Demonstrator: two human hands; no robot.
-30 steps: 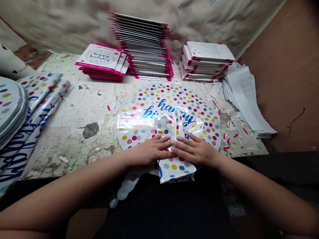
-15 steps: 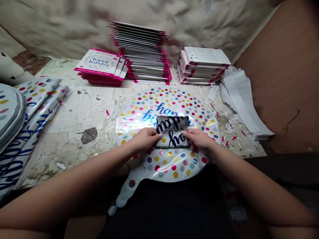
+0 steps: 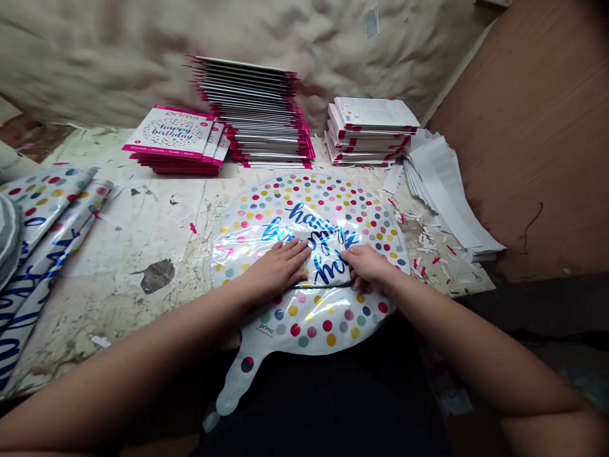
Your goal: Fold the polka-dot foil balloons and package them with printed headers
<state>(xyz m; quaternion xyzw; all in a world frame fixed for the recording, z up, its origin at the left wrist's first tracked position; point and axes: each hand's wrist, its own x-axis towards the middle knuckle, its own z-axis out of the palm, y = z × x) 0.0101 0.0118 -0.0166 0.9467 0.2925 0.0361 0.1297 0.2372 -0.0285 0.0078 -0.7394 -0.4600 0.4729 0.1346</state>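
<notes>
A flat, round foil balloon [image 3: 328,324] with coloured dots and blue "happy birthday" lettering lies at the table's front edge, its tail pointing down to the left. On its middle rests a small folded foil piece [image 3: 328,270] with large blue letters. My left hand [image 3: 283,263] lies flat with fingers stretched over the left part of the folded piece. My right hand [image 3: 368,263] pinches the right edge of that piece between thumb and fingers.
Behind stand a packet pile [image 3: 171,136], a tall stack of pink-edged packets [image 3: 261,108] and a shorter stack [image 3: 373,117]. White paper sheets [image 3: 442,190] lie at the right. More folded foil balloons [image 3: 52,216] are at the left. Paper scraps dot the table [image 3: 124,266].
My left hand has let go of the folded piece's left edge and now lies flat on it. The folded piece has been lowered flatter onto the balloon. The view has shifted slightly.
</notes>
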